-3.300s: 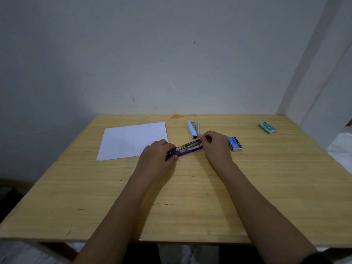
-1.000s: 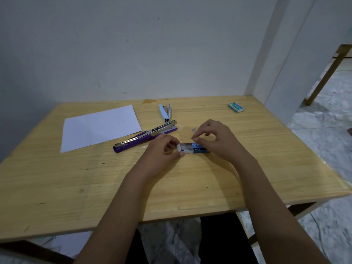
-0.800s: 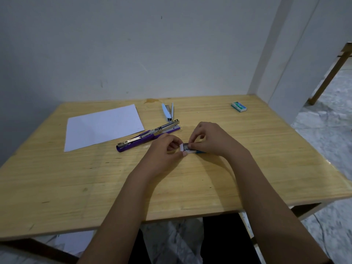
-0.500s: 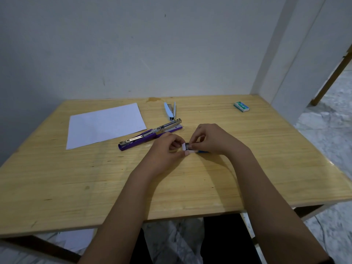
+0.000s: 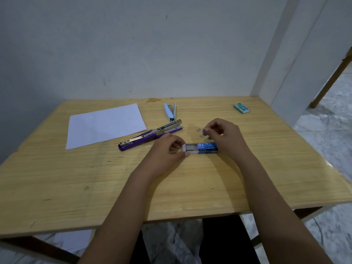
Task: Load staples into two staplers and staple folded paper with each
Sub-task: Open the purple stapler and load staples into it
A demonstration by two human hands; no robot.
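Observation:
A blue staple box [image 5: 207, 147] lies mid-table with its white inner tray slid out to the left. My left hand [image 5: 167, 149] pinches the tray's end flap. Just behind the box, my right hand [image 5: 222, 134] is raised with its fingertips pinched on a small strip of staples [image 5: 206, 132]. The purple stapler [image 5: 150, 137] lies opened flat to the left of my hands. A light blue stapler [image 5: 170, 112] lies opened near the wall. White paper [image 5: 104, 124] lies flat, unfolded, at the back left.
A green staple box [image 5: 241, 108] sits at the back right corner of the wooden table [image 5: 76, 178]. A tiny staple fragment [image 5: 198, 129] lies near my right fingers. A wall borders the table's far edge and right corner.
Both hands left the purple stapler and took the blue box. The left hand slid the tray out. The right hand has lifted off the box with a staple strip.

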